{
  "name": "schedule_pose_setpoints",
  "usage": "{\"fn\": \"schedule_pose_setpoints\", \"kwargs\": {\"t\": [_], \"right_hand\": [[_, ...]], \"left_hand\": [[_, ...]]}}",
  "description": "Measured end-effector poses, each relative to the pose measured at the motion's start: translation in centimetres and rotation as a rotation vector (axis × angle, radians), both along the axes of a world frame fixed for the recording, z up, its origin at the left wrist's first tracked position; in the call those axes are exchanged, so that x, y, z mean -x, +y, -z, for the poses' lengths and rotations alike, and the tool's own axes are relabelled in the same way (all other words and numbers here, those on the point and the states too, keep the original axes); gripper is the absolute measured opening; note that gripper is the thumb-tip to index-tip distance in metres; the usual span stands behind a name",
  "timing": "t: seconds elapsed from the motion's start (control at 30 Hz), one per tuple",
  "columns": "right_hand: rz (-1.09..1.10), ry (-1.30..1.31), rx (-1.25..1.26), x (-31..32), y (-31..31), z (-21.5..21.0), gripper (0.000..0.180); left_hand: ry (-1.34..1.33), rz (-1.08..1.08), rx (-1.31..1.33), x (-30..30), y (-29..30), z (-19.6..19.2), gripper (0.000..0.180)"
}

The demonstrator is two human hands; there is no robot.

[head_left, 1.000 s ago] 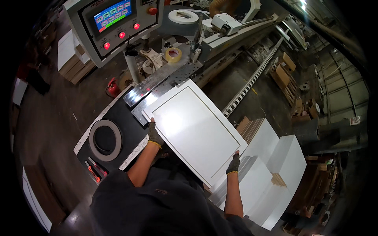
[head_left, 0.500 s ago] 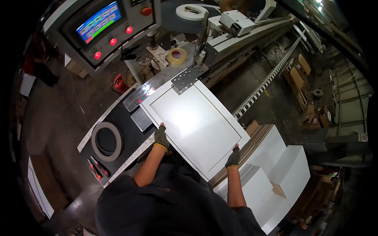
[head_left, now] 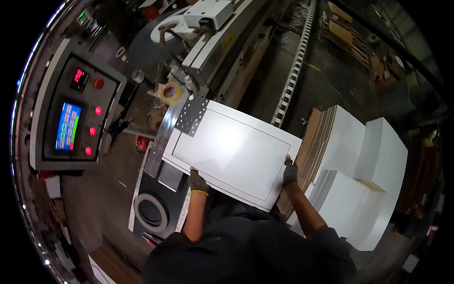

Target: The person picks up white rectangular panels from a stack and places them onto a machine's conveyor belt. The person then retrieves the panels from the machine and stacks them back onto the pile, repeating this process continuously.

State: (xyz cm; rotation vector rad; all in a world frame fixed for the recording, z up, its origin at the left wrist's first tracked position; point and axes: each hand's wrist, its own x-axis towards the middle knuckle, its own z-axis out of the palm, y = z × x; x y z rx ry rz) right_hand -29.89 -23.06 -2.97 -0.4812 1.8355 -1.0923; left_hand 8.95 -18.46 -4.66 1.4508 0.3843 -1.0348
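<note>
Between my hands is a white cabinet door panel (head_left: 231, 151) with a thin rectangular groove near its border. My left hand (head_left: 197, 181), in a grey fingerless glove with a yellow cuff, grips its near left edge with the thumb on top. On the right edge, my gloved right hand (head_left: 290, 174) grips the same way. The fingers of both hands are hidden beneath the panel. Its far left corner lies under a dark perforated metal plate (head_left: 191, 115) at the machine's end.
A control box (head_left: 75, 109) with lit red buttons stands left. Clear tape (head_left: 170, 93) sits by the perforated plate. A grey edging roll (head_left: 151, 212) lies on the black side table (head_left: 178, 201). Stacked white panels (head_left: 343, 137) stand right. A long machine bed (head_left: 222, 52) runs away from me.
My view has turned, so the control box now sits further left and the stacks further right. The panel is still in both hands, its far left corner still under the perforated plate.
</note>
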Motion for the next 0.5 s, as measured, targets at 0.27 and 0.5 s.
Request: {"fn": "schedule_pose_setpoints", "kwargs": {"t": [0.27, 0.5], "right_hand": [[-0.094, 0.056, -0.116, 2.7, -4.0, 2.0, 0.073], [-0.015, -0.281, 0.008, 4.9, -9.6, 3.7, 0.057]], "left_hand": [[0.017, 0.116, 0.133, 2.3, -4.3, -2.0, 0.054], [0.057, 0.261, 0.078, 2.4, -9.9, 1.8, 0.058]]}}
